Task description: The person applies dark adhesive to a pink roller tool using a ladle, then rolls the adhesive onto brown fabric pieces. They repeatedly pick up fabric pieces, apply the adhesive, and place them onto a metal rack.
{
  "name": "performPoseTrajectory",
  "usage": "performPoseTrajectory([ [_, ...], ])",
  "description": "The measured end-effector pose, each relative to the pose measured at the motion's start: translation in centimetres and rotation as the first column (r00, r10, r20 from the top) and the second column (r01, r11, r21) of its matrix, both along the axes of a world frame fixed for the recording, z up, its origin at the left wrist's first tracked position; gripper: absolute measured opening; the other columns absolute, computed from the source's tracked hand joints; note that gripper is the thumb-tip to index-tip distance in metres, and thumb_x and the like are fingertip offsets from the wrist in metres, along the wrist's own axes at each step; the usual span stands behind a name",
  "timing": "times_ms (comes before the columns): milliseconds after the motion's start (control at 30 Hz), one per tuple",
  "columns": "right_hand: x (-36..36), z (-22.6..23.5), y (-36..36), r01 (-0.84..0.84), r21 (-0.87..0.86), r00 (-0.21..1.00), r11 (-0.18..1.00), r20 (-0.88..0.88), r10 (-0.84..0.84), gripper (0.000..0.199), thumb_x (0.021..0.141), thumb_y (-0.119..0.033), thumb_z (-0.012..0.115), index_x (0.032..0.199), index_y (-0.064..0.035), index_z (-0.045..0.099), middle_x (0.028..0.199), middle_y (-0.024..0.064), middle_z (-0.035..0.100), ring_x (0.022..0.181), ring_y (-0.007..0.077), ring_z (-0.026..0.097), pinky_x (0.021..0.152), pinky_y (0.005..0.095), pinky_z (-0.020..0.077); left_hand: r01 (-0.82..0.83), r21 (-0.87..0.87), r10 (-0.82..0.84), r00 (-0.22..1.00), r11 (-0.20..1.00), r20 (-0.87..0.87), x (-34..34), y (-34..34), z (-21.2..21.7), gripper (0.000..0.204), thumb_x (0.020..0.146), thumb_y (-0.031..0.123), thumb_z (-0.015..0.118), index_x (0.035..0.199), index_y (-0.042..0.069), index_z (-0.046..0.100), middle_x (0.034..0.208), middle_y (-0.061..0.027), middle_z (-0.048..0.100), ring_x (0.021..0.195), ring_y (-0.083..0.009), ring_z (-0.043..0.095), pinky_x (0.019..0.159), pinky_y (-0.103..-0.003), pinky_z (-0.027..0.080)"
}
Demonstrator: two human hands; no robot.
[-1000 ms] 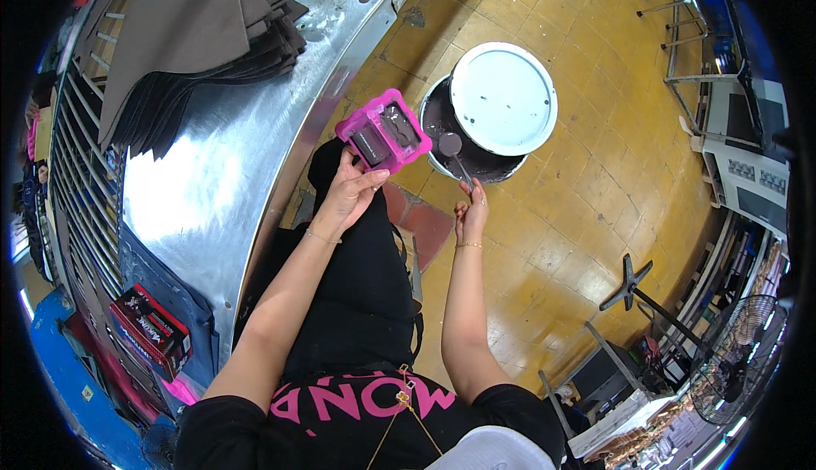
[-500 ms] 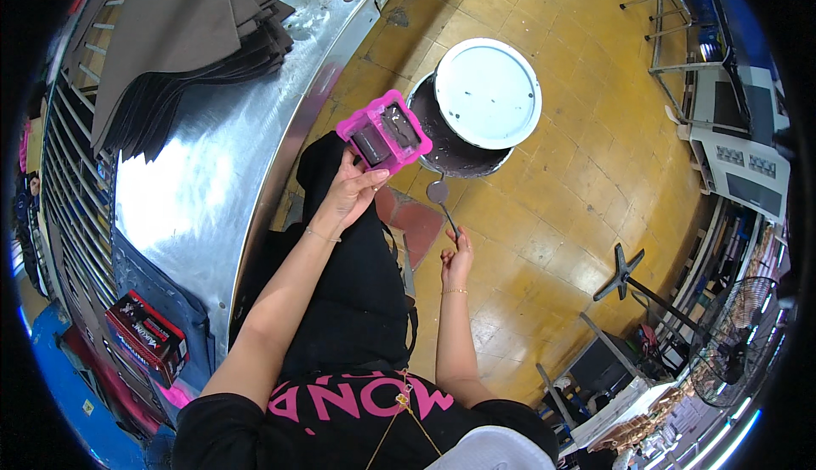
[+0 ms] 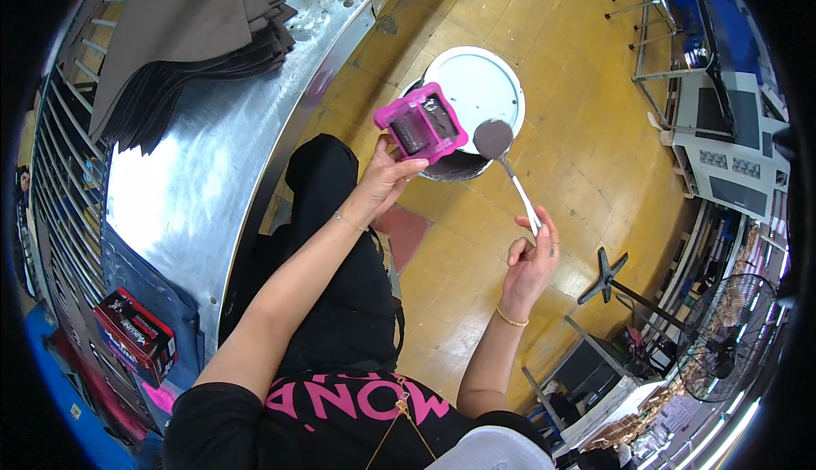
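My left hand [image 3: 384, 183] grips the near left corner of a pink plastic tray [image 3: 440, 149] with a wavy rim. Dark paste lies in its two compartments, which are split by a pink divider. A spoon [image 3: 520, 194] is pinched in the fingers of my right hand [image 3: 532, 270]; its handle looks white and its bowl is coated with dark grey-brown paste. The spoon's bowl is just right of the tray and apart from it. Below both stands a bucket [image 3: 459, 166] smeared with dark paste, its far part covered by a white lid [image 3: 472, 79]. The tray hides some of the bucket.
A metal table [image 3: 170, 185] at the left carries a stack of dark sheets [image 3: 183, 32] and a red-black box [image 3: 136, 330]. Yellow tiled floor [image 3: 586, 87] lies to the right, with a stand base [image 3: 603, 276], a fan [image 3: 722, 342] and a metal-legged frame [image 3: 650, 28].
My right hand has moved right and lifted the spoon from beside the bucket's near rim to beside the tray. My left hand has shifted the tray slightly right, over the bucket.
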State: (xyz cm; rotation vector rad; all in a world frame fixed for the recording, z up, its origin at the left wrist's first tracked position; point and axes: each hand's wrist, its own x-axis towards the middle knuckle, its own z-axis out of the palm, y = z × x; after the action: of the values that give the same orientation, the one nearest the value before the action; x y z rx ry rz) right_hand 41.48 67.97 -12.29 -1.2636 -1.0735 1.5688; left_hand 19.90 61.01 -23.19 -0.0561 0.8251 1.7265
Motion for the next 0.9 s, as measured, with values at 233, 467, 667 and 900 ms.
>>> performPoseTrajectory([
  [233,-3.2,3.2,-0.4,-0.064,0.276,0.994,0.959,0.104,0.036,0.037,0.098,-0.022,0.044,0.121,0.0068,0.05,0.095,0.0209,0.065,0.042,0.0054,0.044,0.04,0.017,0.0345,-0.001,0.091,0.0,1.0,0.996,0.017,1.5,3.2,2.9,0.074,0.074,-0.008,0.071,0.131,0.01,0.026,0.125,-0.0096,0.045,0.118,-0.0193,0.048,0.104,-0.034,0.039],
  [467,-3.7,3.4,-0.9,-0.14,0.483,0.966,0.864,0.257,0.013,0.035,0.098,-0.017,0.042,0.121,0.0079,0.051,0.092,0.0206,0.067,0.044,0.0054,0.048,0.045,0.0175,0.0374,0.015,0.153,-0.016,1.0,0.988,0.004,1.1,4.0,4.5,0.076,0.072,-0.008,0.072,0.131,0.01,0.027,0.124,-0.0091,0.048,0.119,-0.0195,0.048,0.104,-0.034,0.038],
  [667,-3.5,3.8,-1.1,-0.158,0.564,0.96,0.811,0.28,-0.008,0.035,0.099,-0.017,0.042,0.122,0.0087,0.05,0.091,0.0223,0.067,0.047,0.0069,0.051,0.053,0.0197,0.0416,0.008,0.164,-0.01,1.0,0.986,0.015,1.2,4.0,5.3,0.081,0.071,-0.008,0.074,0.133,0.011,0.026,0.126,-0.01,0.049,0.119,-0.0197,0.049,0.102,-0.034,0.04],
  [900,-4.1,4.8,-0.8,-0.149,0.583,0.968,0.799,0.252,-0.004,0.036,0.099,-0.017,0.042,0.122,0.0093,0.05,0.092,0.0238,0.067,0.051,0.0087,0.055,0.058,0.0219,0.0449,0.014,0.169,-0.018,1.0,0.986,0.023,1.4,3.7,5.4,0.082,0.07,-0.008,0.075,0.133,0.011,0.026,0.126,-0.0087,0.049,0.119,-0.019,0.049,0.102,-0.034,0.04],
])
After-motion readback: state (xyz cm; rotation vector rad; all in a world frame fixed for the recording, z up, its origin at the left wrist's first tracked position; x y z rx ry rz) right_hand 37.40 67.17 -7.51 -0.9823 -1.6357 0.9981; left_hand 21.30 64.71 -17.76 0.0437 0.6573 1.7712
